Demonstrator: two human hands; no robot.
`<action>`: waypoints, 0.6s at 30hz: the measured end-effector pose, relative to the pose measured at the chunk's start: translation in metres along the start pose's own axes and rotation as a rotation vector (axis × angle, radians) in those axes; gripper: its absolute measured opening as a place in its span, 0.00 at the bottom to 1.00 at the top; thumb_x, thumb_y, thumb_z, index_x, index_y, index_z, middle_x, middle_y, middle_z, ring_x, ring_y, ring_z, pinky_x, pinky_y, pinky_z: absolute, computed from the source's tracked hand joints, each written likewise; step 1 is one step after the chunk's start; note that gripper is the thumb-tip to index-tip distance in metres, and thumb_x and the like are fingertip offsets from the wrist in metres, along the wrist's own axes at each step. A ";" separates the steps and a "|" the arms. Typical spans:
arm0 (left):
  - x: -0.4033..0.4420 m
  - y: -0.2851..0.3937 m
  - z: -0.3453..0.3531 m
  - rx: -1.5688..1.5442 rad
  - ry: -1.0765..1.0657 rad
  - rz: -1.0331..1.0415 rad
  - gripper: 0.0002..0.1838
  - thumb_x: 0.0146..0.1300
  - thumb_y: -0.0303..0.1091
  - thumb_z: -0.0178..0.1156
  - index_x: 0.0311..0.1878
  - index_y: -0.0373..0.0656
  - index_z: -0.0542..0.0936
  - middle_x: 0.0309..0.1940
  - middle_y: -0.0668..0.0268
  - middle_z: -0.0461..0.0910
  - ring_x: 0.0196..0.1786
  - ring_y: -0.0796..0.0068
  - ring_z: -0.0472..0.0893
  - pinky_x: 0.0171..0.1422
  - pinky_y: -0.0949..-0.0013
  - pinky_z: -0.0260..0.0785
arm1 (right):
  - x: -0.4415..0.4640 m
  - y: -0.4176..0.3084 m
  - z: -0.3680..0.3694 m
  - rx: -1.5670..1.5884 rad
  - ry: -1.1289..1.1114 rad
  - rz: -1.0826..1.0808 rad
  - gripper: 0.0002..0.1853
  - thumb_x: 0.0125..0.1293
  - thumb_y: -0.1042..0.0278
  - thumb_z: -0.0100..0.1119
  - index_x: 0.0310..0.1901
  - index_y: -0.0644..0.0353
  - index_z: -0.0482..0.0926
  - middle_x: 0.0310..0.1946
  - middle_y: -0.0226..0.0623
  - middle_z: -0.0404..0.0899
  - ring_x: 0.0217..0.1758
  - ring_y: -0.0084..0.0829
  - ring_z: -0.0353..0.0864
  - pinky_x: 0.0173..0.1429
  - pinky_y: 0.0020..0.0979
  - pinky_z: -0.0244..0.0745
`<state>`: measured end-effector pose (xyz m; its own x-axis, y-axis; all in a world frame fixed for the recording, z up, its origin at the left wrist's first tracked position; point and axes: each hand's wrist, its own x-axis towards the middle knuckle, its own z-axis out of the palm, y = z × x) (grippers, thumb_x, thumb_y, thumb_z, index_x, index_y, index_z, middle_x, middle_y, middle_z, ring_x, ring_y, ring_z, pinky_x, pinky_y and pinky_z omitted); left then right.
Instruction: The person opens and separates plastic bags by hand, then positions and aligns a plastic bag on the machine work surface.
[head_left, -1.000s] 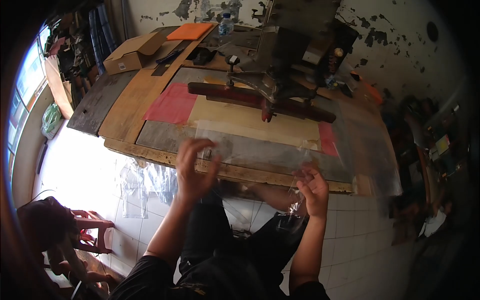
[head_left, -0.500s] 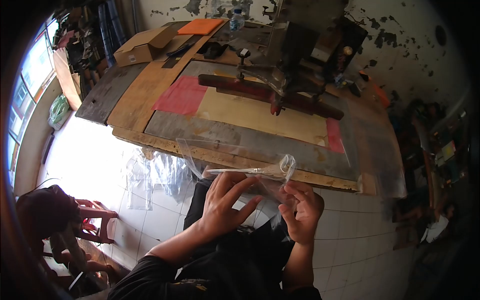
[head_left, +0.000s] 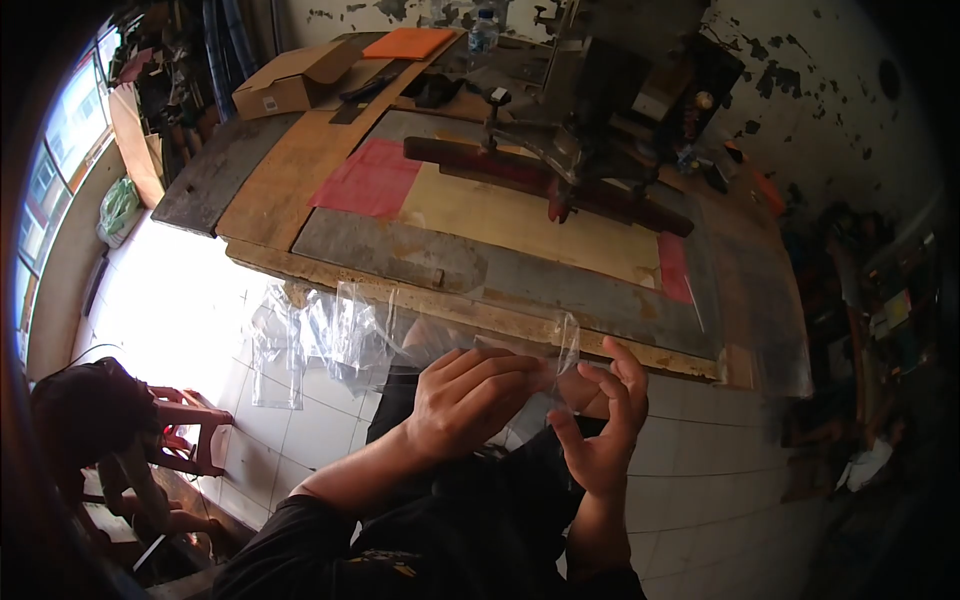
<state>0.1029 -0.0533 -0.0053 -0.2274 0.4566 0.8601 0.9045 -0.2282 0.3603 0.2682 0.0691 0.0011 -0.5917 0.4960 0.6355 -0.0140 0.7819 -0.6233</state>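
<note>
My left hand (head_left: pixel 470 400) has its fingers pressed together on a piece of clear plastic film (head_left: pixel 567 345), perhaps a bag, in front of the table's near edge. The film is see-through, so its full outline is hard to follow; one shiny folded edge stands up between my hands. My right hand (head_left: pixel 608 425) is just right of that edge, palm facing left, with fingers and thumb spread. Whether its fingertips touch the film is unclear. More clear plastic bags (head_left: pixel 345 335) hang below the table edge on the left.
The worktable (head_left: pixel 400 265) carries a frame machine with a dark red bar (head_left: pixel 480 160) above a yellow sheet (head_left: pixel 520 220). Behind stand a cardboard box (head_left: pixel 290 80), an orange sheet (head_left: pixel 410 43) and a water bottle (head_left: pixel 484 35). A person (head_left: pixel 90 430) sits lower left by a red stool (head_left: pixel 200 425).
My left fingers have closed together on the film. My right fingers have spread and straightened upward. The film's raised edge has shifted slightly left and now stands more upright.
</note>
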 end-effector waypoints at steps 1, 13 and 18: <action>0.001 0.000 -0.001 -0.014 -0.024 0.005 0.18 0.57 0.26 0.80 0.46 0.46 0.81 0.46 0.66 0.93 0.43 0.67 0.92 0.42 0.68 0.79 | 0.006 -0.001 -0.002 -0.046 0.026 -0.099 0.25 0.71 0.51 0.76 0.57 0.64 0.86 0.64 0.48 0.83 0.67 0.45 0.82 0.73 0.46 0.76; 0.011 0.002 -0.007 -0.092 -0.104 0.002 0.16 0.61 0.23 0.75 0.50 0.43 0.82 0.41 0.67 0.90 0.40 0.67 0.90 0.42 0.65 0.79 | 0.041 -0.015 -0.012 0.056 -0.121 -0.187 0.10 0.69 0.70 0.76 0.48 0.63 0.89 0.44 0.38 0.91 0.52 0.37 0.89 0.61 0.37 0.79; 0.014 0.003 -0.009 -0.108 -0.141 -0.017 0.16 0.61 0.23 0.75 0.50 0.41 0.81 0.39 0.67 0.88 0.37 0.66 0.89 0.42 0.64 0.78 | 0.040 -0.014 -0.009 0.040 -0.096 -0.170 0.08 0.69 0.73 0.75 0.47 0.63 0.89 0.41 0.37 0.91 0.49 0.35 0.89 0.58 0.36 0.79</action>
<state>0.0992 -0.0549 0.0112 -0.1825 0.5753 0.7973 0.8551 -0.3074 0.4175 0.2521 0.0813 0.0397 -0.6519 0.3187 0.6881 -0.1509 0.8347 -0.5296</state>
